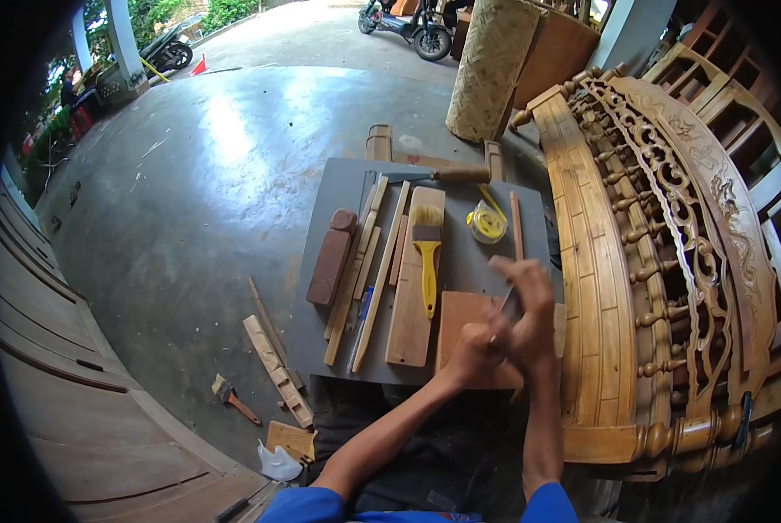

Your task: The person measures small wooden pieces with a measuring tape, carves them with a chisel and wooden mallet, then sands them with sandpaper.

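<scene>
My left hand (472,356) is a closed fist over a reddish-brown wooden board (462,315) at the near right of the grey work board (342,187). Against it is my right hand (534,305), its fingers bent and slightly blurred. A small dark piece (512,305) shows between the two hands; its kind is hidden. Just beyond them lie a thin wooden stick (517,225) and a yellow tape measure (486,224). To their left, a yellow-handled paintbrush (427,253) rests on a flat wooden block (410,322).
Wood strips (380,279), a blue pen (362,315), a dark red block (332,257) and a wooden-handled saw (460,174) lie on the work board. Carved wooden furniture (595,261) stands close on the right. Another brush (235,399) and a notched wood piece (277,370) are on the floor.
</scene>
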Tool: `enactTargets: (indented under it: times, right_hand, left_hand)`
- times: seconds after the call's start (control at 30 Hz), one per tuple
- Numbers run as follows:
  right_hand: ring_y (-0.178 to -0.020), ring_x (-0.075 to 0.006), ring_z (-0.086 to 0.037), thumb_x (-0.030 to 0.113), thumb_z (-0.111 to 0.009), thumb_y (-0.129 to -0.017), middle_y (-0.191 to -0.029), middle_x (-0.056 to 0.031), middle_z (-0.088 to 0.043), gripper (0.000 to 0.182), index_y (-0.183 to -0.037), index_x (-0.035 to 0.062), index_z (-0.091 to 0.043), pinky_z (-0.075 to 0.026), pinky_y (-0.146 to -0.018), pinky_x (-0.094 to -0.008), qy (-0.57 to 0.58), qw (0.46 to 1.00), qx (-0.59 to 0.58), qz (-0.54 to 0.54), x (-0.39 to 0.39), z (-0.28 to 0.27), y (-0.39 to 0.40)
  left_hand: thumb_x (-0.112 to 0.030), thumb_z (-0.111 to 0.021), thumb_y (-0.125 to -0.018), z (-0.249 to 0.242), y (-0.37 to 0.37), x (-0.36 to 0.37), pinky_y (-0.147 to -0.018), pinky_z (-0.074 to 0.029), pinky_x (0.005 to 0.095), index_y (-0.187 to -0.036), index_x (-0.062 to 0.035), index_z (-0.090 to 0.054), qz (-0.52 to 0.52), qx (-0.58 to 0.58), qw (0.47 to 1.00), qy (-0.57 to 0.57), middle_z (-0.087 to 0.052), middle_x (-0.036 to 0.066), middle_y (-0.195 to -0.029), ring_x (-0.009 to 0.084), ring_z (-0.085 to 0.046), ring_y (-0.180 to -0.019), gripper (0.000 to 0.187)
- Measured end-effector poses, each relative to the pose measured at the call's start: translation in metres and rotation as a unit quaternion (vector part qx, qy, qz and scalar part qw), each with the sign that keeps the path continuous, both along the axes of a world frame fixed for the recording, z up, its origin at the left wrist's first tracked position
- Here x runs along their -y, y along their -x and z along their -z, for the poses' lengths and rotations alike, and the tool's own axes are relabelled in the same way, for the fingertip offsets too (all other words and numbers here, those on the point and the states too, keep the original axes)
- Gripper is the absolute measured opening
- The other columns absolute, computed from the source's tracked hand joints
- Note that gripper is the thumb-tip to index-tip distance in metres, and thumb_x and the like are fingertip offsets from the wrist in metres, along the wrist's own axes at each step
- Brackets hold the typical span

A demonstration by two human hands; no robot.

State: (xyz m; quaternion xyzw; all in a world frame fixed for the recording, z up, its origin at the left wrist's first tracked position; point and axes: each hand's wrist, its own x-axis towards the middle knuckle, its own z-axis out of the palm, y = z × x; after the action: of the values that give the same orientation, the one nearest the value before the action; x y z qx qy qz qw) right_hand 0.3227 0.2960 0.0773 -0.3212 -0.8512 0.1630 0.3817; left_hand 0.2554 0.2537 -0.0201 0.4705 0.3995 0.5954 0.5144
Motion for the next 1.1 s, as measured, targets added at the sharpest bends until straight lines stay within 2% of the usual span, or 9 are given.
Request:
enactTargets:
  times: [0.07, 0.13, 0.2, 0.33, 0.47, 0.53, 0.63, 0.77, 1.1]
  right_hand:
    - [-0.082, -0.0269, -0.05, 0.044, -0.064, -0.063, -0.085, -0.0115, -0.051, 0.05, -0.099, 0.0085, -0.062, -0.038, -0.075, -0.0363, -0.094, 0.988, 0.098, -0.069, 0.032, -0.014, 0.007]
    - [-0.083, -0.0259, -0.05, 0.043, -0.065, -0.063, -0.087, -0.0112, -0.052, 0.051, -0.101, 0.0088, -0.062, -0.039, -0.076, -0.0374, -0.055, 0.995, 0.078, -0.013, 0.025, -0.007, -0.003]
    - [-0.086, -0.0259, -0.052, 0.04, -0.068, -0.061, -0.089, -0.0111, -0.055, 0.05, -0.1, 0.0099, -0.063, -0.039, -0.079, -0.0393, 0.015, 0.998, 0.005, 0.062, 0.008, -0.001, -0.01]
    - [-0.087, -0.0293, -0.052, 0.032, -0.065, -0.059, -0.09, -0.0149, -0.055, 0.046, -0.096, 0.0051, -0.061, -0.039, -0.081, -0.0414, -0.076, 0.989, 0.11, -0.058, 0.044, -0.017, 0.002]
    - [-0.082, -0.0285, -0.05, 0.046, -0.06, -0.065, -0.085, -0.0135, -0.055, 0.049, -0.094, 0.0073, -0.063, -0.037, -0.075, -0.04, -0.006, 0.997, 0.021, 0.069, 0.002, 0.002, -0.007]
    - [-0.085, -0.0309, -0.05, 0.038, -0.063, -0.061, -0.088, -0.0144, -0.054, 0.047, -0.095, 0.0057, -0.062, -0.038, -0.076, -0.041, -0.066, 0.992, 0.108, 0.014, 0.018, -0.006, -0.006]
    - [-0.084, -0.0254, -0.05, 0.04, -0.055, -0.074, -0.087, -0.0111, -0.053, 0.043, -0.102, 0.0074, -0.062, -0.037, -0.079, -0.0351, -0.064, 0.99, 0.113, 0.06, -0.006, -0.008, -0.02]
    - [-0.08, -0.0108, -0.043, 0.039, -0.047, -0.084, -0.087, -0.0017, -0.045, 0.053, -0.113, -0.0035, -0.055, -0.036, -0.073, -0.0242, 0.327, 0.863, -0.385, -0.002, -0.019, 0.001, -0.038]
    - [-0.077, -0.01, -0.033, 0.057, -0.042, -0.079, -0.086, -0.0007, -0.037, 0.076, -0.123, -0.0051, -0.048, -0.028, -0.074, -0.0213, 0.442, 0.779, -0.423, -0.137, 0.012, 0.017, -0.024]
  left_hand:
    - [-0.005, -0.064, -0.066, -0.017, -0.027, 0.0, -0.065, -0.045, 0.0375, -0.086, -0.0061, -0.056, -0.06, 0.386, 0.92, -0.021, -0.058, 0.014, -0.073, 0.0323, -0.06, -0.072, 0.021]
    - [-0.003, -0.062, -0.067, -0.004, -0.026, 0.013, -0.06, -0.047, 0.0363, -0.089, -0.0076, -0.056, -0.089, 0.312, 0.944, -0.064, -0.058, 0.015, -0.073, 0.0306, -0.061, -0.069, 0.023]
    - [-0.007, -0.061, -0.071, 0.023, 0.0, 0.002, -0.064, -0.048, 0.0347, -0.1, -0.0103, -0.057, -0.07, -0.233, 0.956, -0.163, -0.06, 0.014, -0.082, 0.0258, -0.062, -0.076, 0.029]
    - [-0.01, -0.066, -0.067, 0.033, -0.051, -0.015, -0.063, -0.049, 0.0337, -0.1, -0.0089, -0.058, -0.389, -0.292, 0.857, -0.171, -0.06, 0.012, -0.074, 0.0293, -0.062, -0.068, 0.034]
    - [-0.017, -0.068, -0.068, 0.021, 0.0, -0.005, -0.067, -0.05, 0.0328, -0.101, -0.0059, -0.058, -0.117, -0.239, 0.94, -0.212, -0.063, 0.009, -0.077, 0.0255, -0.063, -0.071, 0.036]
    - [-0.008, -0.064, -0.069, 0.025, -0.033, -0.018, -0.059, -0.048, 0.0355, -0.088, -0.0035, -0.057, -0.077, 0.239, 0.965, -0.079, -0.059, 0.013, -0.067, 0.0304, -0.062, -0.065, 0.02]
    - [-0.001, -0.062, -0.069, 0.01, -0.003, 0.004, -0.052, -0.045, 0.0372, -0.078, -0.0036, -0.055, -0.141, -0.2, 0.954, -0.171, -0.054, 0.017, -0.062, 0.0346, -0.059, -0.061, 0.011]
    - [-0.001, -0.062, -0.071, 0.009, -0.005, 0.004, -0.047, -0.042, 0.0355, -0.069, -0.0032, -0.05, -0.159, -0.195, 0.947, -0.198, -0.051, 0.017, -0.057, 0.0328, -0.056, -0.054, 0.012]
    - [-0.004, -0.066, -0.067, 0.003, 0.005, 0.009, -0.048, -0.042, 0.0357, -0.068, -0.0024, -0.048, -0.093, -0.214, 0.958, -0.167, -0.051, 0.017, -0.058, 0.0342, -0.057, -0.056, 0.019]
